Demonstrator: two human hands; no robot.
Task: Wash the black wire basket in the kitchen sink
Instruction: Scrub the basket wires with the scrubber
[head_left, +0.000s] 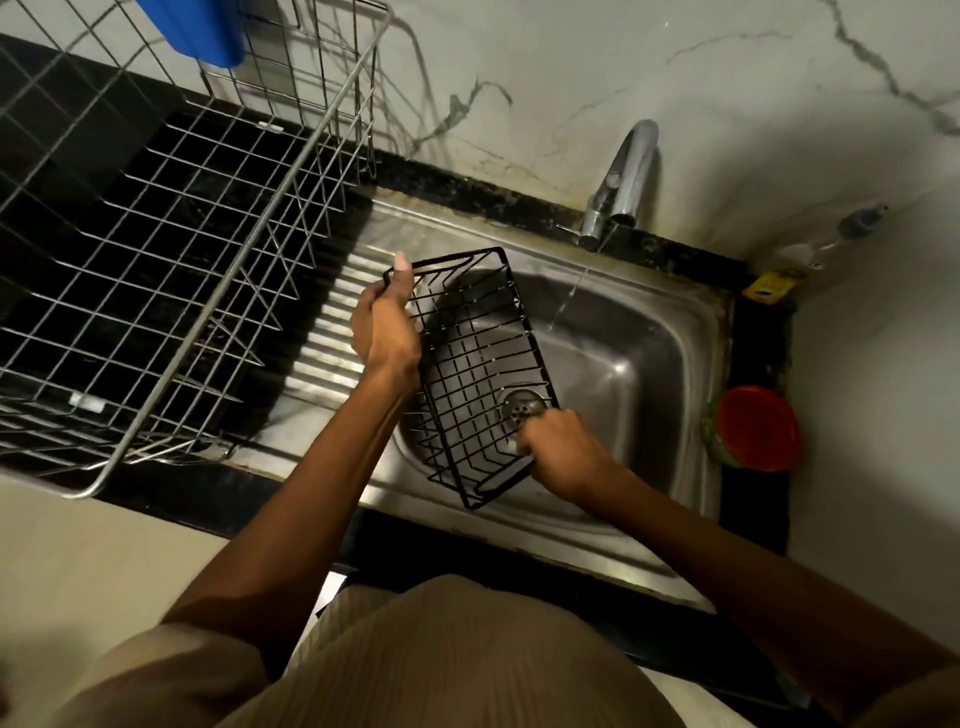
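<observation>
Basket (470, 374) tilted over sink (649, 364). Left hand (384, 327) grasping far rim, right hand (558, 452) clenched on near corner. Likely light, stiff, slippery wet; best held by rim wire.

place: home kitchen | signs: steel sink (691, 332) with ribbed drainboard, tap (626, 176) at its back edge, wire dish rack (171, 249) on dark counter, marble-look wall

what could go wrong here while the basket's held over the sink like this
The thin water stream falls beside the black wire basket, not on it, so it may not get rinsed unless shifted. The left hand and right hand grip only opposite ends; wet wire could slip and drop into the sink. Swinging it left might knock the large wire rack.
</observation>
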